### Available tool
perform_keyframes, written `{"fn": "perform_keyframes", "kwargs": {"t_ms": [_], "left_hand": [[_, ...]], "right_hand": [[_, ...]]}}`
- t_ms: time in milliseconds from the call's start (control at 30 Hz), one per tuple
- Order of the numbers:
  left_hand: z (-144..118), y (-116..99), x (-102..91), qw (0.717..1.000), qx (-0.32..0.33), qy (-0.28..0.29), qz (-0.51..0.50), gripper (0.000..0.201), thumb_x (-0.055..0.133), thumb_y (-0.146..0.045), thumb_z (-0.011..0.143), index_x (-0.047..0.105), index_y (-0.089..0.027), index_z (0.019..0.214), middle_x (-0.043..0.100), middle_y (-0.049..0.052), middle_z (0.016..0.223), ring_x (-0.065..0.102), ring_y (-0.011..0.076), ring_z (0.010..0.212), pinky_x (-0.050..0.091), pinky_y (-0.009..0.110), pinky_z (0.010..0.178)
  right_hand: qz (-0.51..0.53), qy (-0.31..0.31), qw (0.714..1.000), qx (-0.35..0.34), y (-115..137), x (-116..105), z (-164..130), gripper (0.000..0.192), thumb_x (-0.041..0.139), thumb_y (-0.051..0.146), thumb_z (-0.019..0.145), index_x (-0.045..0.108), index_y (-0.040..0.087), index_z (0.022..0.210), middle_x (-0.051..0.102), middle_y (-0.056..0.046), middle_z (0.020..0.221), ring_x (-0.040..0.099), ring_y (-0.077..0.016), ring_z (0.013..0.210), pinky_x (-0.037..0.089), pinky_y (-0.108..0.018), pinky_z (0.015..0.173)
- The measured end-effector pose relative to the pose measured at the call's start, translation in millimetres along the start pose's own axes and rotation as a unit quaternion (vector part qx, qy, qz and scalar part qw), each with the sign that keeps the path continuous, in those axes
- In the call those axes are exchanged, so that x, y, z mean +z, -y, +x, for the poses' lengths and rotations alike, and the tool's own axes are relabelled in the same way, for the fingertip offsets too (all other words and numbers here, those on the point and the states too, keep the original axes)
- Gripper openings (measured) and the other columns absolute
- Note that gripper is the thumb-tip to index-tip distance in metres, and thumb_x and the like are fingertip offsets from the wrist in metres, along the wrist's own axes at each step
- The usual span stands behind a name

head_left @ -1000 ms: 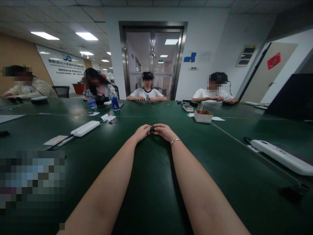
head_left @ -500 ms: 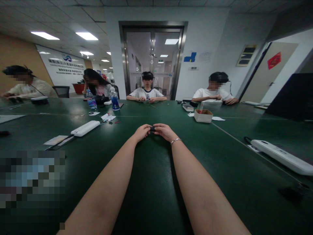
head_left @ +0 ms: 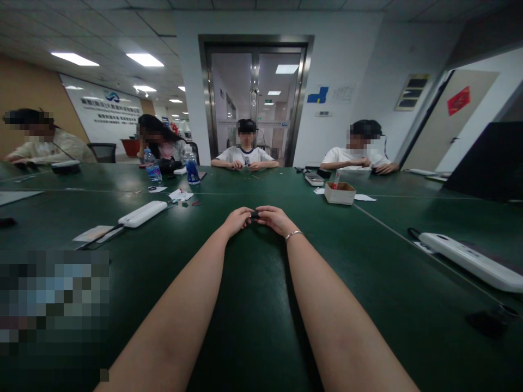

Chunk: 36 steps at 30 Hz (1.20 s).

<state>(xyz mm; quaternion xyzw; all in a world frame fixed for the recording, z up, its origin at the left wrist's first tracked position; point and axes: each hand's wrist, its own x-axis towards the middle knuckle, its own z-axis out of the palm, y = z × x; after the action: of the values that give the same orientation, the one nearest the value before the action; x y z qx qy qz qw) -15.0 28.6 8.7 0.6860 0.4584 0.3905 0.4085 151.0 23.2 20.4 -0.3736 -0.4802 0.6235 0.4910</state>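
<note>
Both my arms stretch out over the dark green table (head_left: 253,326), and my hands meet near its middle. Between them is a small black object (head_left: 255,215), too small and too covered by fingers to name. The fingers of my left hand (head_left: 238,220) close on its left end. From the other side, my right hand (head_left: 277,220), with a silver bracelet (head_left: 293,234) at the wrist, pinches the same object.
A white power strip (head_left: 144,214) lies to the left, another (head_left: 469,260) to the right. Beyond my hands are a small open box (head_left: 340,193), bottles (head_left: 191,166) and paper scraps (head_left: 181,195). Several people sit around the far side.
My hands stay in the same place with the black object between them. Only a slight shift of the fingers around it shows.
</note>
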Motion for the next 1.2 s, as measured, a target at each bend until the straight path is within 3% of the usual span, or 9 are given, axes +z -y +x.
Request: {"fn": "perform_keyframes", "kwargs": {"t_ms": [533,1200], "left_hand": [[-1.9,-2.4,-0.1,1.0,0.0,-0.004,-0.003,0.029,0.037,-0.029,0.085,0.057,-0.014,0.099,0.051,-0.001,0.063,0.043,0.007,0.046,0.033,0.018,0.042],[-7.1,-7.3,-0.2,1.0,-0.002,-0.026,-0.004,0.024,0.043,-0.027,0.083,0.057,-0.015,0.099,0.051,0.0,0.065,0.045,0.0071,0.049,0.034,0.016,0.041]], "right_hand": [[0.001,-0.001,1.0,0.003,0.9,0.8,-0.7,0.018,0.054,-0.004,0.076,0.062,0.011,0.083,0.066,-0.005,0.073,0.063,-0.0101,0.058,0.054,-0.018,0.054],[-0.026,0.005,1.0,0.002,-0.8,0.2,0.6,0.016,0.058,0.0,0.074,0.062,0.012,0.084,0.066,-0.005,0.075,0.064,-0.0119,0.062,0.054,-0.022,0.06]]}}
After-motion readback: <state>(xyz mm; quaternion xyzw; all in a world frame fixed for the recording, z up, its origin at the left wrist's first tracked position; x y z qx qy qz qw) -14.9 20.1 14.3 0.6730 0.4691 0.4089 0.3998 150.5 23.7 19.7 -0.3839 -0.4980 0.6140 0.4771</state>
